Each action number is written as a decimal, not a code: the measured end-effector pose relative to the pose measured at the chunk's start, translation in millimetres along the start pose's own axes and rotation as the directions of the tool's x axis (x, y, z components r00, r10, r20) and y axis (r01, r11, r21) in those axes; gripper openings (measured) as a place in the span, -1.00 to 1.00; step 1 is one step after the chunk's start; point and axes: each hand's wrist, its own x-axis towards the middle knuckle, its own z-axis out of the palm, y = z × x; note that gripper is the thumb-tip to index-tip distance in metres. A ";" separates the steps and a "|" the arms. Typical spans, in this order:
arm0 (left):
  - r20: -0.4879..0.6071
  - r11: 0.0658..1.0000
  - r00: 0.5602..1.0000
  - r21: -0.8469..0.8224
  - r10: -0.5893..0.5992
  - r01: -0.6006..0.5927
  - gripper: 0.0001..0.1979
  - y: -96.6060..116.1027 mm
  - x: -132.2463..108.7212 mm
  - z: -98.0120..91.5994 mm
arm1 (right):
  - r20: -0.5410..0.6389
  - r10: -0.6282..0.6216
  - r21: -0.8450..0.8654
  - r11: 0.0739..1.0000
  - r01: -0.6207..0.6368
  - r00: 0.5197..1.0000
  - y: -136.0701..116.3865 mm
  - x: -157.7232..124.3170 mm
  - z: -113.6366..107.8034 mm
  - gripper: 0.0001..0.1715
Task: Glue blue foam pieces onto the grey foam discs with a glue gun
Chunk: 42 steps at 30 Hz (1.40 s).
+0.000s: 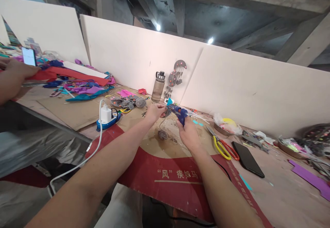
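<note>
My right hand [187,131] grips a blue glue gun [177,111] by its handle, nozzle pointing left. My left hand [153,111] is pinched on a small grey piece [165,112] held right at the nozzle tip; thin string hangs down from it to a small grey ball of cord [163,134] on the cardboard sheet [144,142]. A small teal scrap [169,101] sits just above the gun. Both forearms reach out over the red-printed edge of the cardboard.
Yellow and red scissors [223,146] and a black phone [248,159] lie right of my hands. A power strip with white charger [107,117] sits left, a water bottle [158,86] behind. Another person's hand [12,73] rests far left near coloured scraps [82,87].
</note>
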 end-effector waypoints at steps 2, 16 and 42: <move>0.003 1.000 1.000 0.011 0.006 -0.006 -0.94 -1.7 1.5 -0.8 | 0.002 0.003 -0.011 1.000 -0.003 1.000 0.0 0.1 -0.1 -0.56; -0.025 0.999 1.000 -0.034 0.006 -0.007 -0.93 -3.4 5.1 -2.6 | 0.010 0.034 -0.040 0.999 -0.034 0.999 -0.3 -0.3 -0.5 -0.57; -0.071 0.998 0.996 0.030 0.056 -0.054 -0.91 -7.2 11.2 -8.6 | 0.012 0.029 -0.049 0.998 -0.028 1.000 -2.9 -0.3 -0.6 -0.54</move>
